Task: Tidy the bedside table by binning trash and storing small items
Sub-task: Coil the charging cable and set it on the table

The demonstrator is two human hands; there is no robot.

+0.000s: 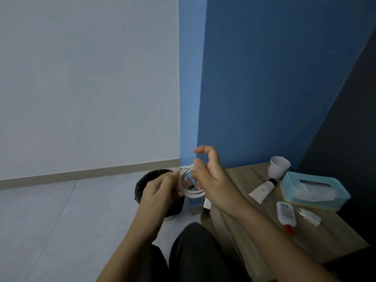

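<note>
A coiled white cable (188,181) hangs in the air between my two hands, over the left edge of the bedside table (317,235). My left hand (160,190) pinches the coil's left side. My right hand (211,176) grips the coil's right side, fingers curled round it and forefinger raised. On the table lie a white tube (262,189), a small bottle with a red cap (285,215), a white charger plug (309,216), a white cup (278,166) and a teal tissue box (314,192). A black-lined bin (154,192) stands on the floor behind my left hand.
A white wall lies to the left and a blue wall behind the table. A dark headboard or bed edge rises at the far right. My dark-trousered knees (195,251) are at the bottom. A small white and brown object (206,206) shows at the table's left edge.
</note>
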